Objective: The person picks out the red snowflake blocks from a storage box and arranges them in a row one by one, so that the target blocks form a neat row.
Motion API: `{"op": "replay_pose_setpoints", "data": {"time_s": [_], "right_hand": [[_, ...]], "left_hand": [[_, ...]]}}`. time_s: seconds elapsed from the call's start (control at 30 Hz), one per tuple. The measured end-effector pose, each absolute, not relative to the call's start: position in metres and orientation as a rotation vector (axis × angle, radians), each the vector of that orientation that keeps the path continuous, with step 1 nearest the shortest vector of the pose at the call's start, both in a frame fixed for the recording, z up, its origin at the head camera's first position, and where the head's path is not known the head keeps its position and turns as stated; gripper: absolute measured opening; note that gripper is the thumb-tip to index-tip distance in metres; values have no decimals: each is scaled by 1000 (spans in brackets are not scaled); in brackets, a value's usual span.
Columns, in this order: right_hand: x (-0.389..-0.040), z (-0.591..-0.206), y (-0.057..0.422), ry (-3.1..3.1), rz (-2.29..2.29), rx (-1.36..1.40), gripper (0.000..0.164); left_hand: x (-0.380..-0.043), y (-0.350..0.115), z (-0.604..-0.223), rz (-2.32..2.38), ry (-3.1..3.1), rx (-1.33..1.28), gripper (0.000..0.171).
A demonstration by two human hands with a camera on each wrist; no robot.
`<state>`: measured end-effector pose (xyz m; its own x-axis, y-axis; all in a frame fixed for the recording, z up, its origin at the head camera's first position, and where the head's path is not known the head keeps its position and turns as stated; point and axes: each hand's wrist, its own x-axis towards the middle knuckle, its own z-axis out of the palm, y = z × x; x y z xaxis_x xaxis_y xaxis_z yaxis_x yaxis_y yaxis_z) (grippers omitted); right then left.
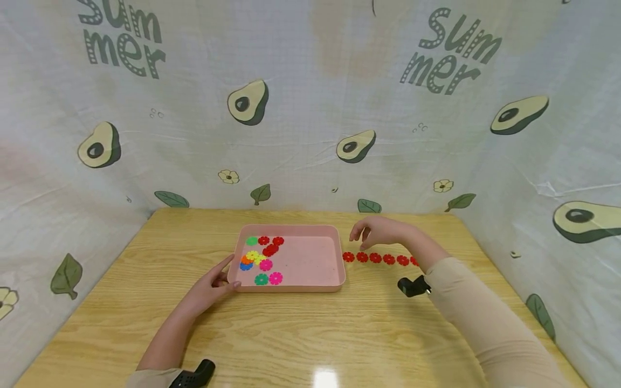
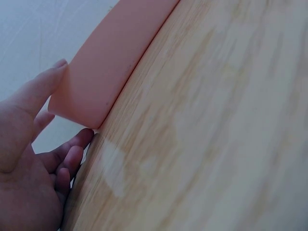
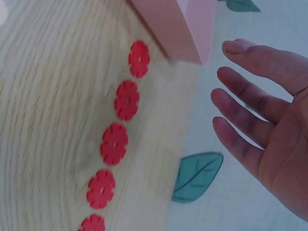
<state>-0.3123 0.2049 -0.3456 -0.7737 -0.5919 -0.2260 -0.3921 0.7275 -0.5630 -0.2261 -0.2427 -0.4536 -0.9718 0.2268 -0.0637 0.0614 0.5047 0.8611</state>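
Observation:
A shallow pink tray [image 1: 310,264] lies on the table, with several flower-shaped plastic discs at its left side: red discs [image 1: 270,250], yellow discs [image 1: 253,255], pink discs [image 1: 275,278], green ones, a blue one and an orange one. My left hand [image 1: 208,291] holds the tray's near left corner; in the left wrist view its thumb lies against the pink wall [image 2: 115,53]. To the tray's right, a row of several red discs [image 1: 375,258] runs across the wood. Above that row hovers my right hand [image 1: 383,230], fingers loosely bent, nothing in them in the right wrist view.
The wooden table [image 1: 291,334] ends at a white cloth backdrop [image 1: 301,178] printed with avocados and leaves. Black devices [image 1: 412,286] are strapped at both wrists. The right forearm covers the row's right end in the head view.

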Motion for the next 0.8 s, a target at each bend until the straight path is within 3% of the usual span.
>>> {"op": "replay_pose_setpoints", "data": {"time_s": [0.8], "right_hand": [[-324, -360, 113, 2440, -690, -867, 26]], "left_hand": [[-227, -245, -454, 1512, 2550, 266, 80]]}}
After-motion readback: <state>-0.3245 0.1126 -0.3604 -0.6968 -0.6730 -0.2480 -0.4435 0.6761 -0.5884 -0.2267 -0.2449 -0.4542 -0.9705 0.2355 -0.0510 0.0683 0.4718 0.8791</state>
